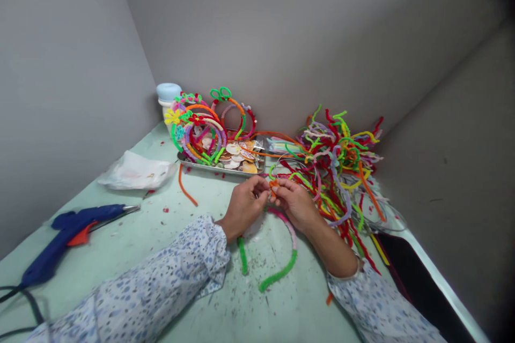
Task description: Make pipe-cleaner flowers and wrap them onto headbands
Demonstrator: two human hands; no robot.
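Observation:
My right hand [298, 204] pinches a small bent piece of orange pipe cleaner [274, 186] between thumb and fingers. From the other side, my left hand [246, 202] is closed at the same piece, its thumb and fingertips pressed together; part of the grip is hidden. Under both hands lies a headband [290, 263] wrapped in pink and green pipe cleaner, its two green ends towards me and its upper part covered by the hands. To the right, a large tangle of coloured pipe cleaners [341, 155] reaches close to my right wrist.
Behind my hands a metal tray [217, 170] carries finished headbands [203, 131] and round cut-outs [237, 158]. A blue glue gun [66, 238], a white plastic packet [137, 171] and a loose orange pipe cleaner [185, 186] lie left. A dark flat object [414, 270] rests at the right edge.

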